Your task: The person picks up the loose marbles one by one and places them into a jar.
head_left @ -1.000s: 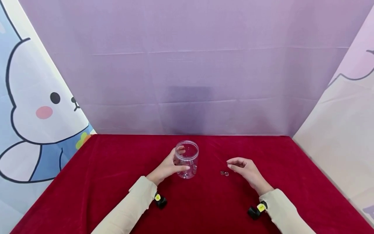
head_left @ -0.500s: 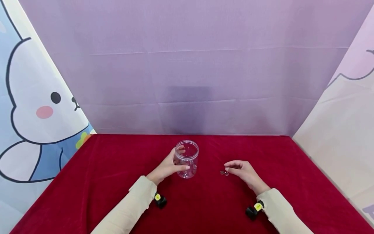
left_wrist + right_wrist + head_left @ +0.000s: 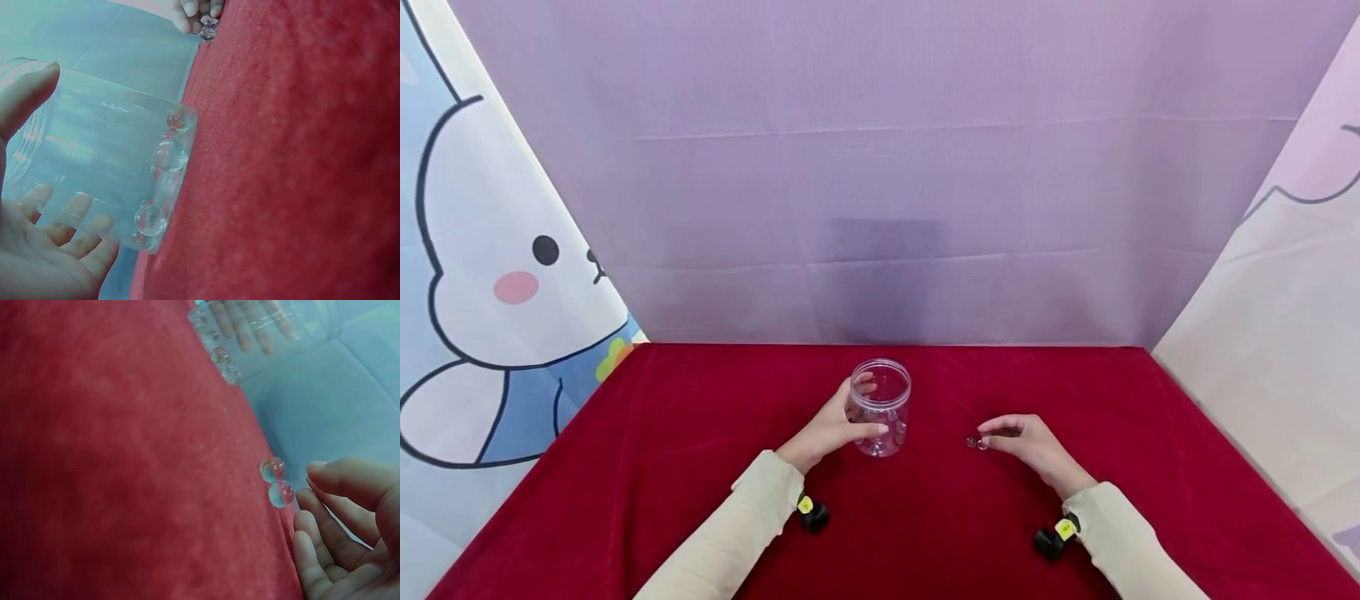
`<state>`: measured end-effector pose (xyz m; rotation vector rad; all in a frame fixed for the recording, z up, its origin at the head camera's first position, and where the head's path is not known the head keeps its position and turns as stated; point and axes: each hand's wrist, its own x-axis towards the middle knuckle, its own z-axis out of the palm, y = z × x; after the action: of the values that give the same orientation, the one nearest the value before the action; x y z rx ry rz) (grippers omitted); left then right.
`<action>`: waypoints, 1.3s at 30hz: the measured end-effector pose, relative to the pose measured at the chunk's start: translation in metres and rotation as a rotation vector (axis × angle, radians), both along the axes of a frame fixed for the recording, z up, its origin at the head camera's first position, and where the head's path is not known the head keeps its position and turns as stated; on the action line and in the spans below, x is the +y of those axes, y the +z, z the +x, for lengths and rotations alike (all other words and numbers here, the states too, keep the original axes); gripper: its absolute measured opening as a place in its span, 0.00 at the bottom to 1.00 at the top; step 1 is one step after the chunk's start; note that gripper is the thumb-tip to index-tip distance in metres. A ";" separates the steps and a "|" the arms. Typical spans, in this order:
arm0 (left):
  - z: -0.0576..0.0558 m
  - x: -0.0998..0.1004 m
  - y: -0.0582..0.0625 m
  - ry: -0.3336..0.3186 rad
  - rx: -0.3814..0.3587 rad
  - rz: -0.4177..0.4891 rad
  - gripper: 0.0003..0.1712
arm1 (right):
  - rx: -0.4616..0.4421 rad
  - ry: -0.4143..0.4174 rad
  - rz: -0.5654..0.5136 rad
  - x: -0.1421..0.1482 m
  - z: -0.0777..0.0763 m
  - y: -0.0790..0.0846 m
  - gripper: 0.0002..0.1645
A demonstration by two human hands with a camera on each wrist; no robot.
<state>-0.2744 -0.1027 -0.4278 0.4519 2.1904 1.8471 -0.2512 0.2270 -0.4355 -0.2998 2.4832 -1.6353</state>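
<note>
A clear, uncapped plastic jar [image 3: 880, 408] stands upright on the red cloth. My left hand [image 3: 835, 427] grips its side, thumb in front and fingers behind. Several clear glass marbles [image 3: 170, 155] lie at the jar's bottom, some with coloured streaks. To the right of the jar, two loose marbles sit side by side: one with an orange tint [image 3: 272, 469] and a clearer one [image 3: 282, 494]. My right hand [image 3: 1028, 443] is beside them, fingers bent and thumb apart from the fingertips. Its fingertips are very close to the clearer marble; contact is hard to tell.
Red velvety cloth [image 3: 925, 525] covers the table. A plain lilac curtain [image 3: 887, 167] hangs behind its far edge. Printed cartoon cloth [image 3: 497, 250] stands at the left, and a pale sheet [image 3: 1285, 317] at the right. Both wrists wear small black cameras [image 3: 1049, 543].
My right hand has moved slightly left and down toward the two loose marbles, reaching the clearer one's side. My left hand and the jar stay where they were.
</note>
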 end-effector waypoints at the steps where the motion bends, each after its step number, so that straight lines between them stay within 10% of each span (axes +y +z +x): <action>1: 0.000 0.000 0.000 0.001 -0.002 0.001 0.47 | 0.005 0.015 0.000 0.000 0.000 0.000 0.18; 20: -0.002 -0.001 0.002 -0.002 -0.009 0.002 0.47 | 0.018 0.065 0.061 0.000 -0.006 0.003 0.18; 27: 0.010 0.000 0.021 -0.018 -0.009 0.000 0.46 | 0.029 0.083 0.044 0.000 -0.007 0.000 0.17; 39: 0.001 0.001 0.009 -0.005 -0.011 0.009 0.48 | 0.066 0.128 0.108 0.000 -0.007 0.007 0.13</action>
<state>-0.2737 -0.1017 -0.4186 0.4480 2.1728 1.8528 -0.2584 0.2268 -0.4281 -0.4947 2.5306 -1.4596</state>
